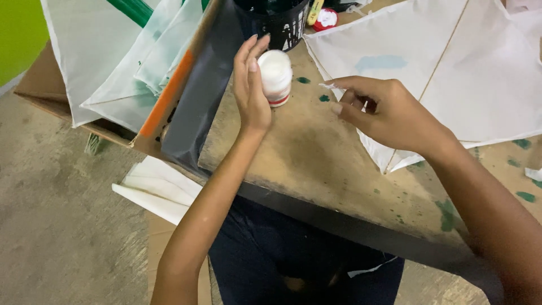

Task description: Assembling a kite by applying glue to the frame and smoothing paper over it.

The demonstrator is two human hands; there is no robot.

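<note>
My left hand (250, 85) holds a small white jar (275, 76) with a red band at its base, upright over the wooden board (316, 152). My right hand (389, 113) is curled beside it, to the right, with a tiny white scrap (326, 86) pinched at its fingertips. That hand rests over the corner of a white paper kite (451, 68) with thin wooden sticks, which lies flat on the board.
A black bucket (276, 20) stands at the board's far edge, with a red-and-white lid (326, 18) beside it. Several white kites (113, 62) lean in a cardboard box at left. Folded white paper (158, 189) lies on the floor. Green paint spots mark the board.
</note>
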